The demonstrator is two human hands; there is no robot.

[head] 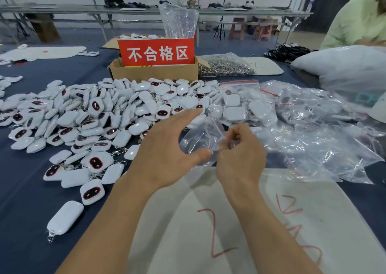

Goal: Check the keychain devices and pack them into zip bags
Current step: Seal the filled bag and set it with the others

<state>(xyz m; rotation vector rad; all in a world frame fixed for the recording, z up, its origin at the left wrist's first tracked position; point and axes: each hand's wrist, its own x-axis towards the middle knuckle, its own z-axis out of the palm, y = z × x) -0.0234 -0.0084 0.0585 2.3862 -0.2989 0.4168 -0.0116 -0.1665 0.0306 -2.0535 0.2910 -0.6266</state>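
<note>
Between the hands, over the desk (25,200), a clear zip bag (200,138) is pinched by the curled right hand (240,156). The left hand (167,146) spreads wide, thumb against it. Keychain devices (94,117) heap just beyond. Whether the bag holds anything is unclear.

A red sign (156,52) is set upright in an open cardboard box (154,72), and four large white characters are printed on it: 不合格区. The box is placed on the desk (25,200), just behind the heap of keychain devices (94,115). On the white mat (261,221) at the near edge, a figure 2 (215,232) is drawn by hand in red. Further red strokes (292,211) are drawn to its right, but they cannot be read with certainty.
</note>
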